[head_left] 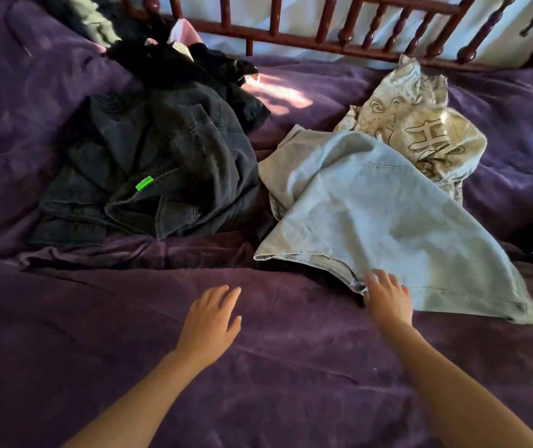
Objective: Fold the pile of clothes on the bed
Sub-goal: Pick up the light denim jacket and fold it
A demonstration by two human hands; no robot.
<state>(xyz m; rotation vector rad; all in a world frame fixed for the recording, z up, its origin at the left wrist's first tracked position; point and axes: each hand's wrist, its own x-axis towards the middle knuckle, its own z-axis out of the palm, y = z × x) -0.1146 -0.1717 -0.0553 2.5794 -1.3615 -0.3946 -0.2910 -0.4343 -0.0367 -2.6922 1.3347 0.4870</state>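
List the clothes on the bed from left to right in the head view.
Dark denim heap → light blue garment, its hem touched by the right hand → cream printed garment, partly under the blue one and reaching furthest right. The black clothes behind the denim overlap it, so I leave them out.

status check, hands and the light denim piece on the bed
Left hand open, empty, over the purple bedspread. Right hand open, fingertips at light denim garment hem. Dark pile untouched alongside.
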